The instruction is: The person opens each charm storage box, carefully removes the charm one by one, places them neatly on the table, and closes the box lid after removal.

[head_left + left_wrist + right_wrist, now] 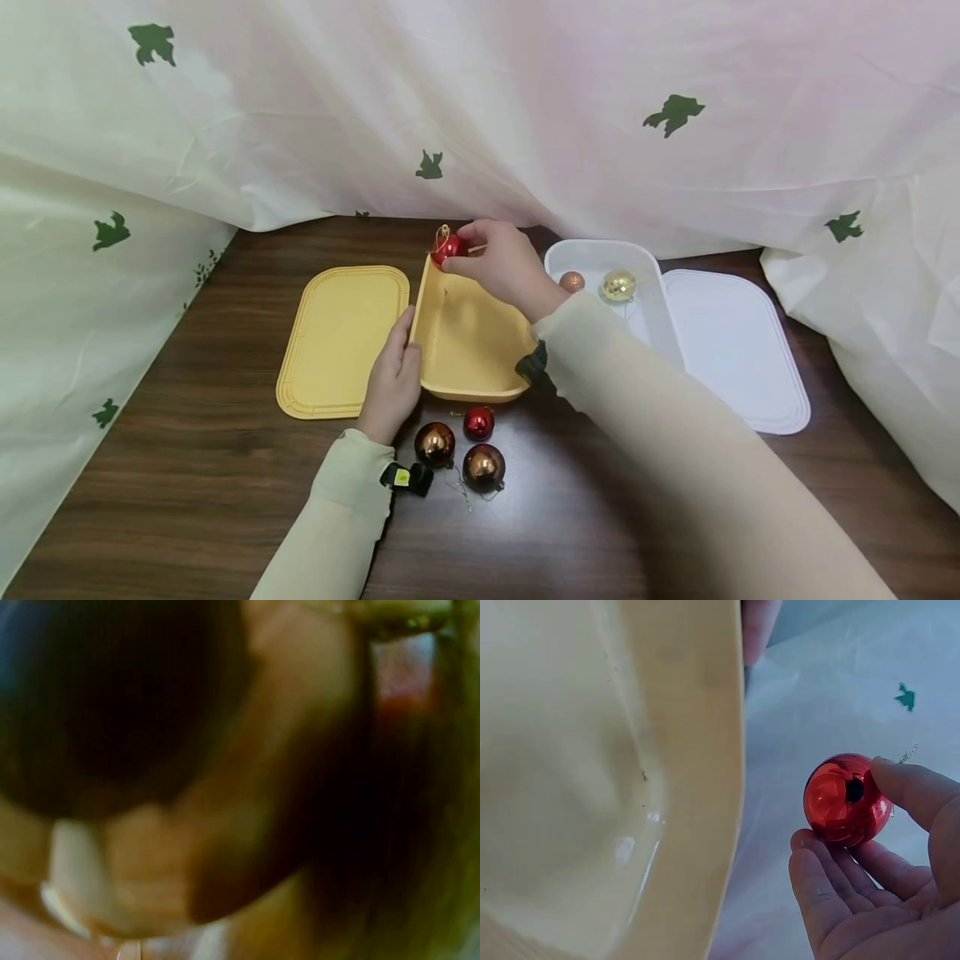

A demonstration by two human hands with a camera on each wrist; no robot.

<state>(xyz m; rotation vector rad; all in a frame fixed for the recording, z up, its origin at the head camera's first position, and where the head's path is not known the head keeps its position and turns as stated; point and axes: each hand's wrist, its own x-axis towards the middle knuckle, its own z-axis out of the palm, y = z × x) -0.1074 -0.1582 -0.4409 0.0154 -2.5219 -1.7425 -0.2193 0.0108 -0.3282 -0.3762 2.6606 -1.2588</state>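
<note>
So, the right hand had a thumb-and-fingers grip on one red bauble, upper centre of frame, by the upper-left corner of the yellow box. Pinch probably suited the round, slick shell. Left hand lay straight-fingered along the box's left wall, likely steadying it. Two brown baubles sat lower centre on the desk, presumably for easy reach.

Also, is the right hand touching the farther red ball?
Touching: the right wrist view shows the right hand pinching the farther red ball between thumb and fingers.
</note>
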